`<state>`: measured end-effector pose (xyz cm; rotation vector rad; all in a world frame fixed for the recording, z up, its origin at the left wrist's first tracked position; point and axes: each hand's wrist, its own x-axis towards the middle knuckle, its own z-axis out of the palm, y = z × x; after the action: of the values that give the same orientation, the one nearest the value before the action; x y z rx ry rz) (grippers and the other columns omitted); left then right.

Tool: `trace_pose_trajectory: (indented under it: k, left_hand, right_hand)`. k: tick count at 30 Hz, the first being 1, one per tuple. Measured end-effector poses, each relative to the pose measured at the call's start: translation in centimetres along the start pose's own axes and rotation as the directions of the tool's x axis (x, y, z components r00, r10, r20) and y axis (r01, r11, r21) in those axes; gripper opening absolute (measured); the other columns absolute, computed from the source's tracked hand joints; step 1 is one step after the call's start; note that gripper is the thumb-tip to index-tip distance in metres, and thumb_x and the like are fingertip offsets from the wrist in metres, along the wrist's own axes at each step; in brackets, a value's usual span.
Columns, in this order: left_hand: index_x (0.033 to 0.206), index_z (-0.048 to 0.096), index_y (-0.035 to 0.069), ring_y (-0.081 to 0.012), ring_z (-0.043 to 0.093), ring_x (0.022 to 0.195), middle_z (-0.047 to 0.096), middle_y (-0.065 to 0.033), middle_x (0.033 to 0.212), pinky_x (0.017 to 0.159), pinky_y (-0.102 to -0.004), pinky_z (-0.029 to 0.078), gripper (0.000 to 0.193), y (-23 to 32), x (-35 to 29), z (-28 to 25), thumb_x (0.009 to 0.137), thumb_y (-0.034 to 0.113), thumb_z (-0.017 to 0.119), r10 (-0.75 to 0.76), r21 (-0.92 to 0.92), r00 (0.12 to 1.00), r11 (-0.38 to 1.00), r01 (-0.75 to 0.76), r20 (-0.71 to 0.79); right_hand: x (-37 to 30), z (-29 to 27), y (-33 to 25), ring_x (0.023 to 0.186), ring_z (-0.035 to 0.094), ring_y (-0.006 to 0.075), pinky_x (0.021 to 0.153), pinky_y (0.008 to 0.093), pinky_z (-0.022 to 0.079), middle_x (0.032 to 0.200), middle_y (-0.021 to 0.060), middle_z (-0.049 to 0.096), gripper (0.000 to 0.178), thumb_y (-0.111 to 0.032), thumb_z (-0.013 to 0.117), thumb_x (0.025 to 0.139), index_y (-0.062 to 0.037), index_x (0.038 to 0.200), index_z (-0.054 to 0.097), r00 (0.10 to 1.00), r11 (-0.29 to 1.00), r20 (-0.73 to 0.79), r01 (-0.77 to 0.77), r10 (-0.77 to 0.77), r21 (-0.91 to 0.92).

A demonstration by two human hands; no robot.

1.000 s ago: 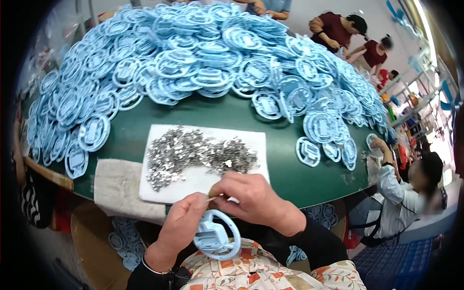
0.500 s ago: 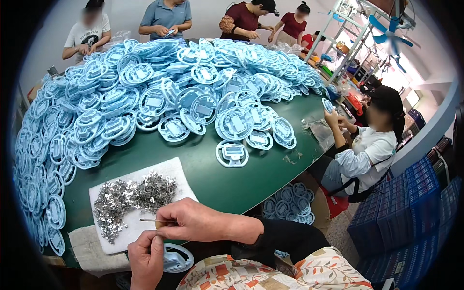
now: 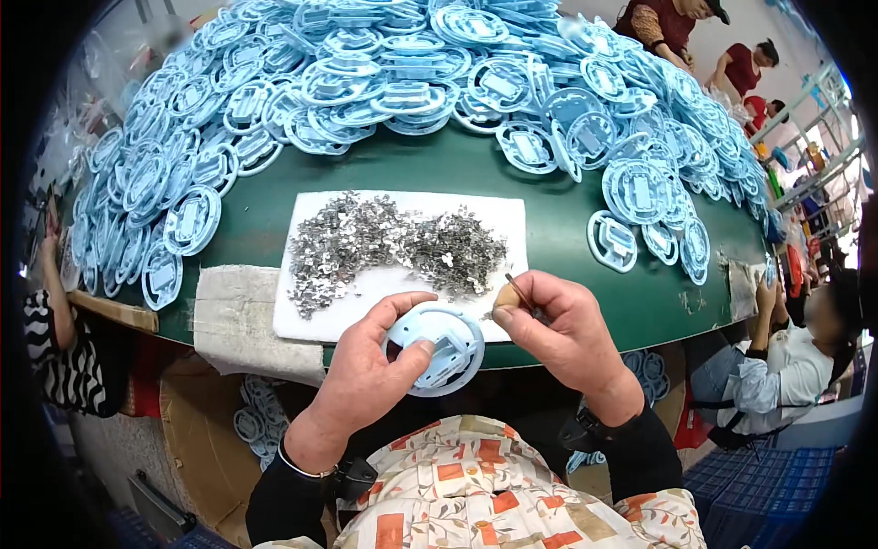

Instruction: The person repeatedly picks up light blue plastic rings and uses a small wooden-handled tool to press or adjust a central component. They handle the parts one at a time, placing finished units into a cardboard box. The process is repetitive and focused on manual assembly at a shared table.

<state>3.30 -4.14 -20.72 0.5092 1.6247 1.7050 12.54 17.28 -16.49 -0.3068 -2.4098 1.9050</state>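
In my left hand [image 3: 352,371] is a light blue round plastic part [image 3: 462,343], with the thumb pressed on its raised centre and fingers around its edge. My right hand [image 3: 572,339] pinches a thin metal rod-like tool [image 3: 518,292], just right of the part and apart from it. Most of the tool is hidden in the fingers. Beyond both hands lies a white foam sheet [image 3: 505,212], which bears two joined heaps of small silvery metal clips [image 3: 352,242].
A large pile of similar blue parts [image 3: 402,96] covers the far side of the green table [image 3: 567,220]. A pale cloth-like pad [image 3: 238,311] lies left of the sheet. Below the table edge stands a cardboard box [image 3: 197,430]. Other people work around the table.
My hands have moved apart, and the blue part, earlier low beside my left hand, is now held in it above the table edge. The view has swung left.
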Motion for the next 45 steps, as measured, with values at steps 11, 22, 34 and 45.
trace_pose_trajectory:
  k: [11, 22, 34, 45]
  left_hand:
    - [0.136, 0.041, -0.004, -0.0127, 0.062, 0.106, 0.063, -0.0137, 0.119, 0.089, -0.0276, 0.053, 0.045, -2.3, 0.7, 0.3, 0.096, 0.003, 0.061, 0.004, -0.237, 0.992, 0.971, -0.034, -0.127]
    - [0.134, 0.042, -0.005, -0.0128, 0.063, 0.103, 0.065, -0.0139, 0.117, 0.088, -0.0283, 0.052, 0.044, -3.0, 0.8, -0.2, 0.097, 0.007, 0.062, -0.004, -0.205, 0.990, 0.978, -0.025, -0.140]
    - [0.140, 0.038, -0.004, -0.0133, 0.061, 0.109, 0.063, -0.0124, 0.120, 0.092, -0.0284, 0.052, 0.049, -2.5, 1.0, -0.5, 0.096, 0.001, 0.060, -0.040, -0.048, 0.994, 0.998, 0.035, -0.099]
    - [0.140, 0.038, -0.005, -0.0138, 0.061, 0.108, 0.063, -0.0139, 0.121, 0.090, -0.0287, 0.053, 0.049, -2.4, 1.0, -0.5, 0.096, 0.002, 0.060, -0.062, -0.075, 0.993, 0.996, 0.055, -0.097]
  right_hand:
    - [0.4, 2.6, 2.0, 0.061, 0.061, 0.0129, 0.057, 0.0270, 0.049, 0.076, 0.0084, 0.065, 0.009, -0.005, 0.071, 0.089, 0.0017, 0.091, 0.066, 0.975, 0.929, -0.063, 0.183, -0.214, -0.321]
    - [2.0, 4.3, 2.9, 0.065, 0.064, 0.0190, 0.059, 0.0295, 0.051, 0.078, 0.0109, 0.065, 0.008, -0.001, 0.070, 0.084, 0.0005, 0.091, 0.065, 0.959, 0.896, -0.069, 0.230, -0.275, -0.379]
    - [2.2, 5.6, 3.3, 0.067, 0.069, 0.0267, 0.058, 0.0349, 0.054, 0.082, 0.0123, 0.066, 0.015, -0.001, 0.073, 0.081, -0.0021, 0.093, 0.064, 0.910, 0.734, -0.048, 0.301, -0.413, -0.609]
    - [1.1, 4.6, 2.7, 0.063, 0.066, 0.0278, 0.053, 0.0372, 0.052, 0.079, 0.0102, 0.066, 0.027, -0.004, 0.068, 0.089, -0.0063, 0.116, 0.065, 0.912, 0.682, 0.039, 0.332, -0.407, -0.652]
